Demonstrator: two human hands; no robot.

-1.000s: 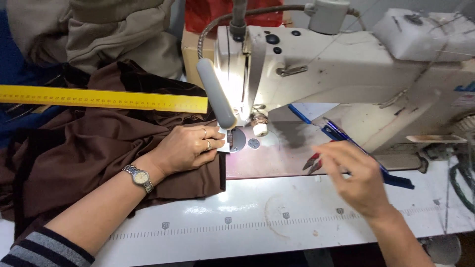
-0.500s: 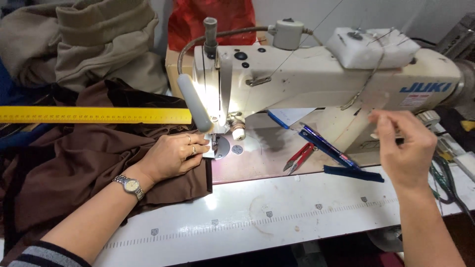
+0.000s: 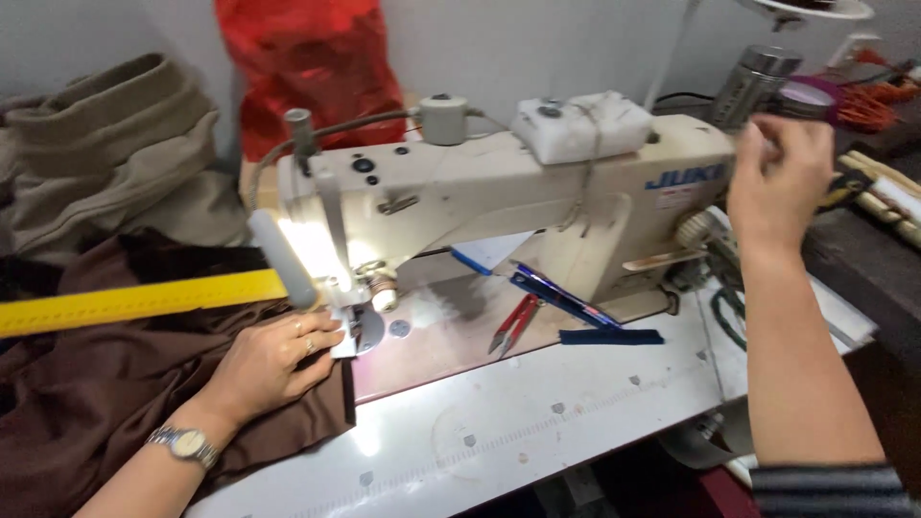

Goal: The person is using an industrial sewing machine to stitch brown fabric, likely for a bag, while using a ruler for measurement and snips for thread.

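Since a second ago the right hand (image 3: pixel 779 182) has risen from the surface (image 3: pixel 537 422) to the far end of the white sewing machine (image 3: pixel 499 192), beside its handwheel; its fingers look loosely curled, and whether they hold anything cannot be told through the blur. Meanwhile the left hand (image 3: pixel 269 360) stays flat, fingers spread, pressing the brown fabric (image 3: pixel 106 403) against the surface just beside the presser foot (image 3: pixel 355 321). Red thread snips (image 3: pixel 513 323) and a yellow ruler (image 3: pixel 134 299) lie nearby.
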